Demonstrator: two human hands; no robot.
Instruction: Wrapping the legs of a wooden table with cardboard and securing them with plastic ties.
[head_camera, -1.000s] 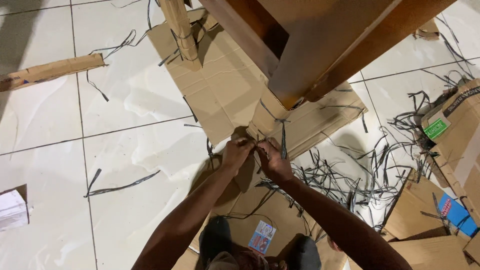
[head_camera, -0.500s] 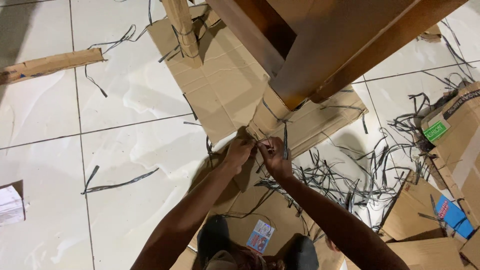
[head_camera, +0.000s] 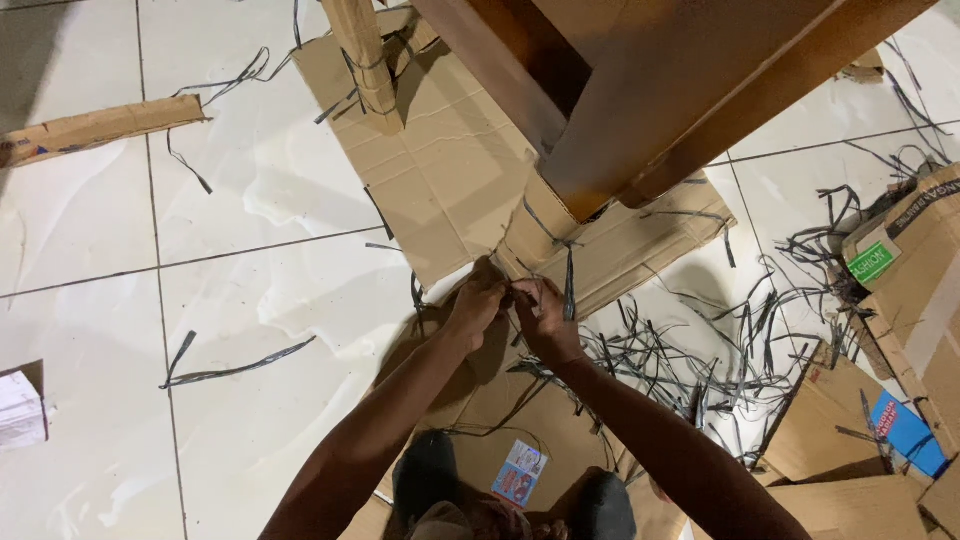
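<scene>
Cardboard wrapping is bound around the foot of a brown wooden furniture leg, and both hands are met at its lower corner. A dark plastic strap is seen just beside the right hand, running nearly upright in the head view from a knot on the wrapping down toward the thumb; its long axis points away from the person, toward the leg. The right hand's fingers are curled together, apparently pinching at the strap's lower end, though the exact contact is hidden. The left hand is closed with its fingertips pressed against the wrapping's corner, touching the right hand. Flattened cardboard sheets are spread on the white tiled floor, with loose cut straps scattered to the right.
</scene>
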